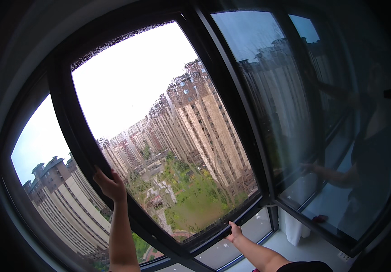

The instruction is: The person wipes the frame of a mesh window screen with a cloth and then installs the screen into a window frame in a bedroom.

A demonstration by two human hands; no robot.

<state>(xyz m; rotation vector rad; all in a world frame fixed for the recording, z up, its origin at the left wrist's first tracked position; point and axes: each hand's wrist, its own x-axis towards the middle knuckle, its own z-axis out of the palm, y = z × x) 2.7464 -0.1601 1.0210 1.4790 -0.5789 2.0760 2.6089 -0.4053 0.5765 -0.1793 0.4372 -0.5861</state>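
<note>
A tall dark window frame (80, 122) holds a wet, streaked panel (195, 190) in its middle section; I cannot tell whether it is glass or fine mesh. My left hand (110, 185) is raised to the frame's left upright, fingers bent round its edge and partly hidden. Lower down, my right hand (235, 232) grips the bottom rail (218, 229), thumb at the rail and the other fingers beneath it. Both arms are stretched out. No loose object shows in either hand.
On the right, a dark-framed glass sash (290, 113) stands swung inward, reflecting buildings and a person's arms. A narrower side pane (46, 154) lies to the left. White cloth (295, 229) hangs behind the sash's lower corner. Tall buildings and greenery show outside, far below.
</note>
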